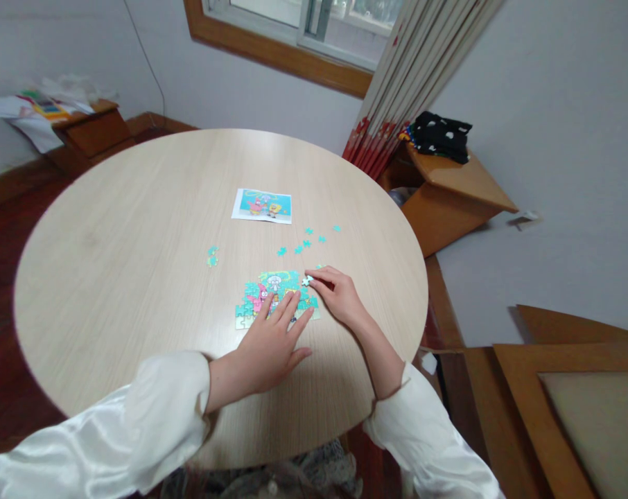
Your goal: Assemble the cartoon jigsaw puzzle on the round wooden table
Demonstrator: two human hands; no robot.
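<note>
A partly assembled jigsaw puzzle [272, 287] in teal with cartoon figures lies on the round wooden table [137, 235]. My left hand [272, 346] rests flat on its lower edge, fingers spread and open. My right hand [339, 294] pinches a small teal puzzle piece [307, 281] at the puzzle's upper right corner. Both arms wear white sleeves.
A reference picture [262, 205] lies further back on the table. Several loose teal pieces [306, 242] are scattered beyond the puzzle, two more pieces [213, 256] to the left. A wooden cabinet [449, 194] with dark cloth and a curtain [397, 104] stand at the right.
</note>
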